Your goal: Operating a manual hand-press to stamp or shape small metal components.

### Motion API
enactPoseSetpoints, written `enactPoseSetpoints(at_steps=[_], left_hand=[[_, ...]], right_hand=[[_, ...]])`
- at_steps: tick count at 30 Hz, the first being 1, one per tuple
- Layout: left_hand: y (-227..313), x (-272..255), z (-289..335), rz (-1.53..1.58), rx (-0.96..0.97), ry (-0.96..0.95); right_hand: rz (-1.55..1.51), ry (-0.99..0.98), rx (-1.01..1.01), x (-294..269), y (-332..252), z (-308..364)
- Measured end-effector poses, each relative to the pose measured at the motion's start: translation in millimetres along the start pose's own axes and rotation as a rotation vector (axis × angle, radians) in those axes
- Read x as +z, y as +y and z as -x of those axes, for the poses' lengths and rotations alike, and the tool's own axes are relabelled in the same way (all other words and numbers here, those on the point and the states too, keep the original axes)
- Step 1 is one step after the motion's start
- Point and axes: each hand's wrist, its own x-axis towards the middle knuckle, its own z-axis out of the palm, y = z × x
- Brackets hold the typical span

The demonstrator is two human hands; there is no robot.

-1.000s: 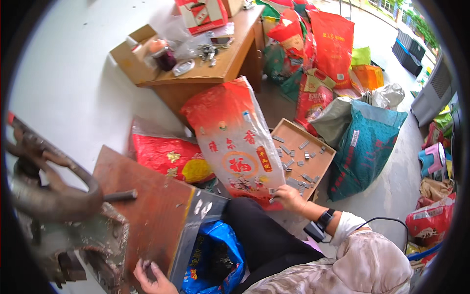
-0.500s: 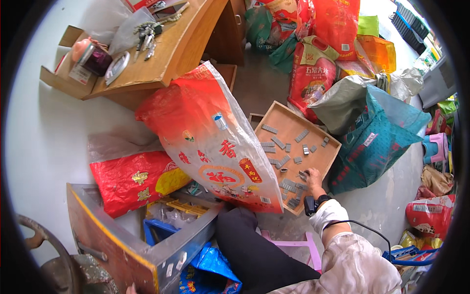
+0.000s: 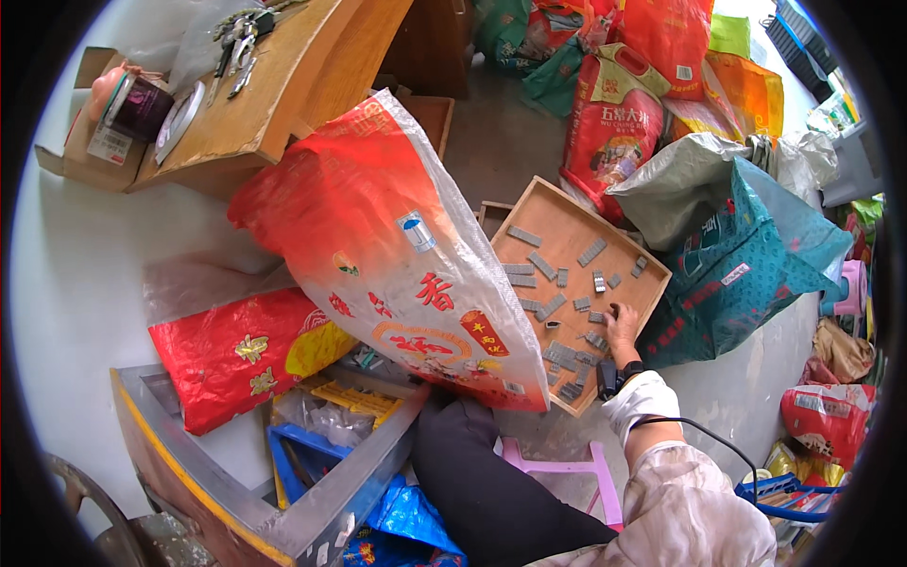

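Observation:
My right hand [image 3: 621,329] reaches over a shallow wooden tray [image 3: 631,276], above its right half. Its fingers are bent together at the tips; whatever may be between them is too small to make out. Ribbed grey strips [image 3: 521,235] and shorter pieces lie scattered on the tray floor, with a tighter cluster [image 3: 563,356] towards the near end, left of my wrist. One upright grey piece [image 3: 599,282] stands just beyond my fingers. A dark band with a small device [image 3: 608,378] sits on my right wrist. My left hand is outside the picture.
A large red-and-white woven sack [image 3: 406,255] leans against the tray's left side. A teal bag [image 3: 746,274] stands close on the right, a red rice bag [image 3: 614,123] behind. Nearer are a pink stool [image 3: 557,467], a grey metal frame [image 3: 331,501] and a blue crate [image 3: 293,454].
My right hand has shifted slightly away from the near cluster, towards the tray's right side. The fingertips of my left hand have left the lower edge. The whole view has shifted a little.

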Motion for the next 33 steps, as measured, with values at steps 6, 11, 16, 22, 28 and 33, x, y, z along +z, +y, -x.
enactPoseSetpoints(at_steps=[6,11,16,22,28,33], left_hand=[[0,3,-10,0.009,0.13,0.051],[-31,-13,66,0.153,0.067,0.249],[-95,-97,309,-0.021,-1.031,0.594],[-103,-124,584,0.158,-2.284,0.942],[-128,-55,675,0.683,-1.879,1.36],[-125,-52,675,0.542,-1.806,1.467]], right_hand=[[-0.12,0.054,-0.135,-23,-17,30],[-0.462,-0.328,-0.599,-47,-79,107],[-0.653,-0.629,-0.772,-81,-148,156],[-0.788,-0.665,-1.181,-131,-275,183],[-0.696,-0.707,-1.572,-187,-374,267],[-0.65,-0.736,-1.772,-216,-385,327]])
